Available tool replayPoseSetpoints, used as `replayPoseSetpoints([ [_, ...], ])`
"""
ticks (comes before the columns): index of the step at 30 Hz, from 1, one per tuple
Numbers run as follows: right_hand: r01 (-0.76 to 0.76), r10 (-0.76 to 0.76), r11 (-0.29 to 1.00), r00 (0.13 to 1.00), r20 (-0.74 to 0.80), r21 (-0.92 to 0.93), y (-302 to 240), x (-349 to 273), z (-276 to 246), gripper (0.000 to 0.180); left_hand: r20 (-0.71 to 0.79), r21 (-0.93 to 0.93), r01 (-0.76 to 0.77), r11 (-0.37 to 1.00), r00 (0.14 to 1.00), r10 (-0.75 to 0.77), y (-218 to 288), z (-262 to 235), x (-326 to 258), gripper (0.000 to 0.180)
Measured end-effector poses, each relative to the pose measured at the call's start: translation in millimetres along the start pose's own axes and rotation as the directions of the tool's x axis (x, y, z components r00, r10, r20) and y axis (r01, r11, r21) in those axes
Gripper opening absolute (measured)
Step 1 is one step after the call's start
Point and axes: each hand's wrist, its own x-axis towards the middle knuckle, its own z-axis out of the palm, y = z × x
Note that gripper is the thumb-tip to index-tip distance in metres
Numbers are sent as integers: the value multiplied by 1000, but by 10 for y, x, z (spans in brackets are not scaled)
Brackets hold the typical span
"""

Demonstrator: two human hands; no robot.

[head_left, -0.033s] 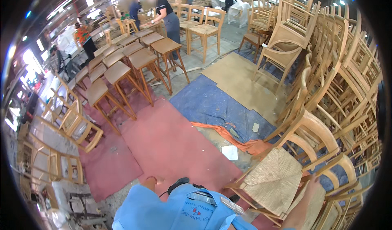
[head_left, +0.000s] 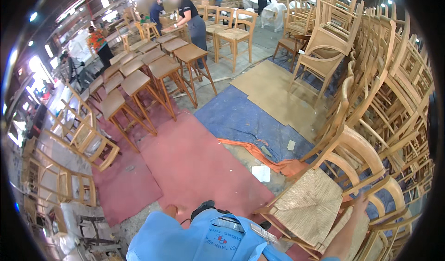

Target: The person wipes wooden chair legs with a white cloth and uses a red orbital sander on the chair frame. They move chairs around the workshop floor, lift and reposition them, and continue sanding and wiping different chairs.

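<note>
My right hand point(head_left: 359, 206) reaches out at the lower right, beside the back of a wooden chair. Its fingers look stretched out and loose near the curved back rail; I see nothing held in them. A wooden chair with a woven rush seat point(head_left: 308, 203) stands just left of that hand. Another seat point(head_left: 345, 235) lies partly under my right forearm. My left hand point(head_left: 171, 210) hangs low beside my blue work shirt point(head_left: 185, 238). Only a small part of it shows, and its fingers are hidden.
Stacked wooden chairs point(head_left: 394, 75) rise along the right. Brown-topped stools point(head_left: 162, 66) stand in rows at the left, with tipped chairs point(head_left: 92, 143) nearer. Red sheeting point(head_left: 194, 163), a blue tarp point(head_left: 250, 117), and crumpled orange cloth point(head_left: 287, 167) cover the floor. A person point(head_left: 190, 18) stands behind the stools.
My right hand has shifted slightly upward beside the chair back. Less of my left hand and wrist shows, and the view has tilted a little. The nearby chairs stand as before.
</note>
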Motion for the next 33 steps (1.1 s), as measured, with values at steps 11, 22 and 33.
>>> replayPoseSetpoints([
  [11, 297, -251, 817, 955, 159, -494, -608, 2498, 173, 69, -55, -693, 34, 720, 993, -100, 2827, 1187, -1584, 56],
  [22, 373, -141, 792, 882, 450, -483, -1042, 2891, 127, 69, -245, -753, -187, 631, 970, -5, 3659, 485, -1394, 63],
  [33, 500, -375, 768, 858, 351, -401, -995, 2169, 2, 64, -266, -829, -249, 500, 963, 38, 2804, -225, -786, 66],
])
